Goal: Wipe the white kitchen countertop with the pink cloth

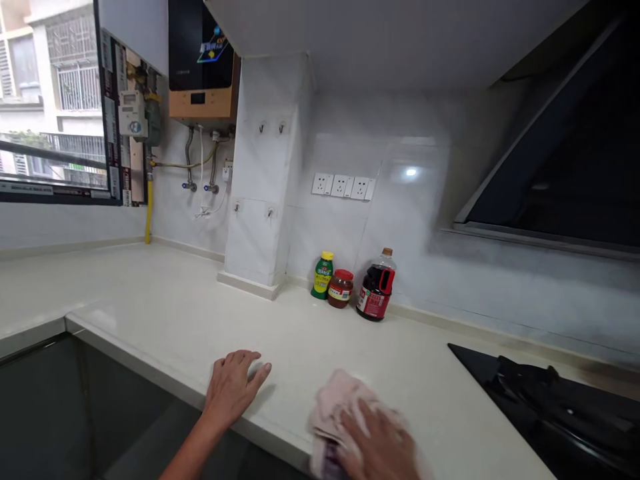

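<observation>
A pale pink cloth [336, 399] lies bunched on the white countertop [200, 313] near its front edge. My right hand [383, 440] presses down on it with the fingers over the folds, a little blurred. Part of the cloth hangs at the counter's edge, with a darker patch there. To the left, my left hand [234, 387] is by the counter's front edge, thumb apart from the fingers, holding nothing.
Against the back wall stand a green bottle with a yellow cap [323, 276], a red-lidded jar [341, 289] and a large dark sauce bottle [376, 288]. A black gas stove [565, 413] is at right under the range hood [560, 153]. A wall pillar [260, 173] juts out left of centre.
</observation>
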Demonstrator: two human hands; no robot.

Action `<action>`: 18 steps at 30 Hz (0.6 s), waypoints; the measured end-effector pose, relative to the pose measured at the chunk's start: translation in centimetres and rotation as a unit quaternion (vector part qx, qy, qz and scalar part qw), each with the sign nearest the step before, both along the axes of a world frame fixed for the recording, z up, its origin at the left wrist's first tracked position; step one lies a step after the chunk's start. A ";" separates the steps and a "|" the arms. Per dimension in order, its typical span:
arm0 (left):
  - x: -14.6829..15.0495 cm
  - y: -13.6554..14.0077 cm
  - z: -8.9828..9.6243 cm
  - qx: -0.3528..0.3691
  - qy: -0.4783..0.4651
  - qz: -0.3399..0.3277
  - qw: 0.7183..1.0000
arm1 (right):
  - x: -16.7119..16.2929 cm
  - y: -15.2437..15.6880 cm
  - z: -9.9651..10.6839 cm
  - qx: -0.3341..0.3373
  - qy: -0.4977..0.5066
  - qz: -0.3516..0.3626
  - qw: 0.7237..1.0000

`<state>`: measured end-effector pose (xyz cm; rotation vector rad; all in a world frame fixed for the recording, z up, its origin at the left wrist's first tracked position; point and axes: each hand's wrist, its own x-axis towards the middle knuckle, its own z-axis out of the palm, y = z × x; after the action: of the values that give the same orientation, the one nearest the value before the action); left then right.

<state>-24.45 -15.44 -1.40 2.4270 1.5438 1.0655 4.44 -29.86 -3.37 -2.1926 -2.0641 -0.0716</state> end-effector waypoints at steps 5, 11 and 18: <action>-0.5 0.4 -0.2 -0.007 0.007 -0.012 1.000 | -11.1 7.4 4.2 -0.047 0.040 0.205 0.977; -1.4 2.3 -0.8 -0.045 -0.024 0.047 0.998 | -13.0 11.7 5.8 -0.027 0.013 0.288 0.957; -0.6 1.1 -0.3 0.000 0.135 0.055 0.989 | -5.8 11.0 4.9 -0.029 0.021 0.163 0.986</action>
<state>-25.09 -14.39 -1.67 2.6025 1.7719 0.7734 -1.39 -18.83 1.52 -1.8374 -2.3949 0.0659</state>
